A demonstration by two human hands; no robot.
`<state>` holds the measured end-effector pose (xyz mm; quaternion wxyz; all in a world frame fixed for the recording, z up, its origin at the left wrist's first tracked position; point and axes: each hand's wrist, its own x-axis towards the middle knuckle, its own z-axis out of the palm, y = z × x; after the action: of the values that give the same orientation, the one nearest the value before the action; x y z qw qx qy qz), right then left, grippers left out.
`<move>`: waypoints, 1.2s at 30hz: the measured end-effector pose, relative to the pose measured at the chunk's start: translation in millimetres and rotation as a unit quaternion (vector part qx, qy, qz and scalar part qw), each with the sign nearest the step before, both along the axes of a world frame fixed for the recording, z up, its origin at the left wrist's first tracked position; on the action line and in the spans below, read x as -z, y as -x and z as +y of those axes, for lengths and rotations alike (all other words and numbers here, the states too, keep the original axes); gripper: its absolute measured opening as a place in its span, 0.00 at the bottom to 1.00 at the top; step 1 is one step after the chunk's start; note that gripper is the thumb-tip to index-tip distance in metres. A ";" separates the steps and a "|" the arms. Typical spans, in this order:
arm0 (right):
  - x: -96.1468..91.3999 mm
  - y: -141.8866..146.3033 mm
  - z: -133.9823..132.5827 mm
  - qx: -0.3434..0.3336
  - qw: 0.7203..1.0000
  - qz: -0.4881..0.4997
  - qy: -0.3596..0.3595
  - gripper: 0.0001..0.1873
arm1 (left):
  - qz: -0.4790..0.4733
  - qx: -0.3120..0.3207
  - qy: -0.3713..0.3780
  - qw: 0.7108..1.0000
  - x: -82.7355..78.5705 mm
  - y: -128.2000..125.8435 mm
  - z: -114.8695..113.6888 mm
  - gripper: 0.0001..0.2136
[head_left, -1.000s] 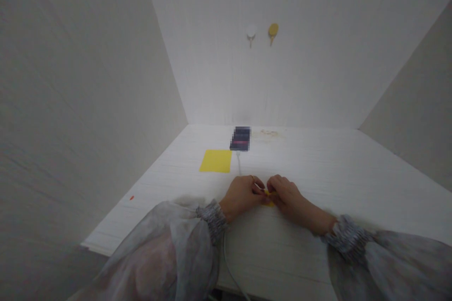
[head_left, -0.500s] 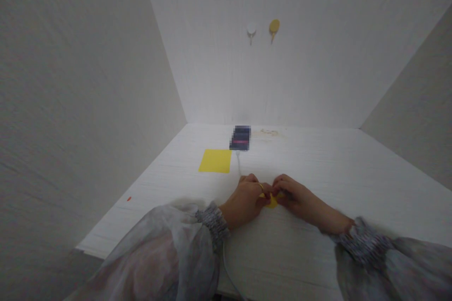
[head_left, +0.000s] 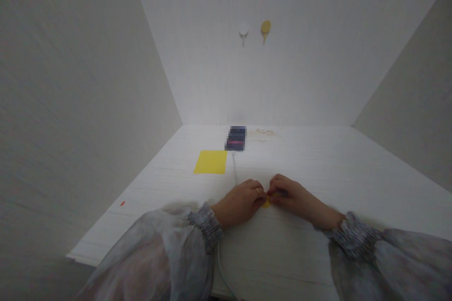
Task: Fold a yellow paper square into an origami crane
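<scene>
My left hand (head_left: 243,203) and my right hand (head_left: 290,197) meet low over the white table, fingertips pinched close together. Between them is a small piece of yellow paper (head_left: 266,204), mostly covered by the fingers; its folded shape cannot be made out. Both hands are closed on it, and the left one wears a ring. Beyond the left hand, a flat yellow paper sheet (head_left: 211,162) lies on the table, touched by neither hand.
A blurred dark phone-like device (head_left: 236,138) lies near the back wall, with a white cable (head_left: 234,168) running under my left arm. A small red-orange scrap (head_left: 122,203) is at far left. White and yellow hooks (head_left: 265,28) are on the wall.
My fingertips have drawn closer together over the yellow paper, so less of it shows. The whole view has shifted slightly; the flat sheet and the device lie as before.
</scene>
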<state>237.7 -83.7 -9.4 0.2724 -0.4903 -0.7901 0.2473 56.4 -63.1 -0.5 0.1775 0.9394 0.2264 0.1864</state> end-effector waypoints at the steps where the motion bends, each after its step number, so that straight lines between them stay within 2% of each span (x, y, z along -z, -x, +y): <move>1: -0.4 0.7 -0.2 0.005 1.000 -0.003 -0.004 0.01 | -0.001 0.003 -0.002 1.000 -0.1 0.7 -0.1 0.09; 9: -0.4 4.4 1.2 0.046 0.999 -0.018 0.005 0.05 | 0.028 0.078 -0.029 0.996 -1.8 8.3 0.9 0.10; 22: 12.2 -10.2 10.2 0.036 0.997 -0.008 0.074 0.07 | 0.054 0.109 -0.073 0.990 -1.3 11.4 4.1 0.12; 25: 10.3 -8.7 7.7 0.013 0.999 0.001 0.048 0.07 | 0.057 0.100 -0.087 0.990 -0.2 10.5 4.4 0.11; 28: 7.0 -3.6 4.2 -0.018 1.000 0.012 0.001 0.10 | 0.069 0.083 -0.120 0.987 -0.4 8.0 2.8 0.11; 32: 6.7 3.0 1.5 0.023 0.999 -0.009 -0.044 0.09 | 0.088 0.069 -0.157 0.981 -3.5 4.5 0.8 0.11; 36: 6.6 8.0 -2.3 0.050 0.995 -0.069 -0.058 0.05 | 0.063 0.062 -0.111 0.990 -6.3 4.1 0.8 0.10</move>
<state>229.7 -86.0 -16.0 0.2573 -0.5285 -0.7945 0.1527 52.3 -62.3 5.8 0.0687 0.9755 0.1558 0.1395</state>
